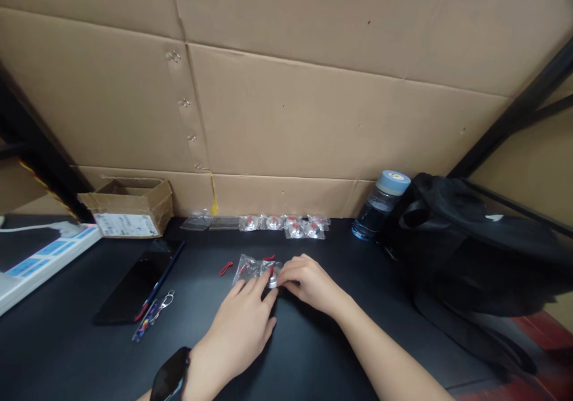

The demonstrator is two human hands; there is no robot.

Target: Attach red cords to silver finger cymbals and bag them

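A small silver round piece [273, 281] with a red cord sits between my two hands near the middle of the table. My right hand [308, 281] is closed, pinching its right side with thumb and fingers. My left hand [246, 308], a dark watch on its wrist, has its fingers closed against the left side of the piece and over a clear plastic bag [244, 268]. Just beyond my hands lie a loose red cord loop [225, 268] and another short red cord [268, 258]. My fingers partly hide the silver piece and the bag.
Along the cardboard wall lie several bagged silver pieces [274, 222] and flat clear bags [197, 220]. An open carton [129, 210], a power strip [54, 258], a dark phone or tablet [138, 284] and a keychain [154, 314] are left; a bottle [378, 207] and black bag [465, 240] right.
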